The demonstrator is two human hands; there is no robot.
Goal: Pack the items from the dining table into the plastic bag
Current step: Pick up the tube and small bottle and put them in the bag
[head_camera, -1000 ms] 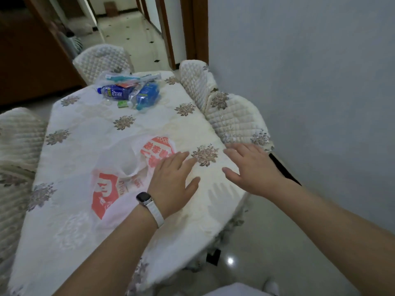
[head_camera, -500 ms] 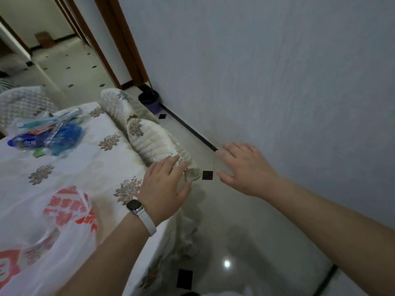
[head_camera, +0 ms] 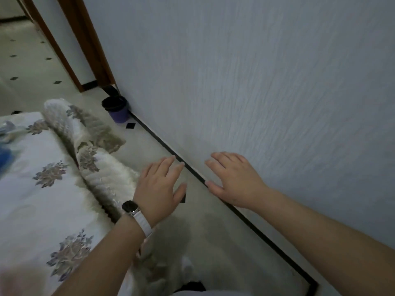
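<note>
Barely visible, blurred blue items (head_camera: 3, 160) lie on the floral-clothed table (head_camera: 32, 206)

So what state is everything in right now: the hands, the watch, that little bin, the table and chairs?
Left hand: open, fingers straight, holding nothing.
Right hand: open, fingers spread, holding nothing.
Watch: strapped on the left wrist, screen dark.
Table: covered with a flowered cloth.
Chair: in a quilted cover, pushed in against the table.
Bin: upright, dark liner, no lid.
Blue items: on the table, cut off at the edge, blurred.
</note>
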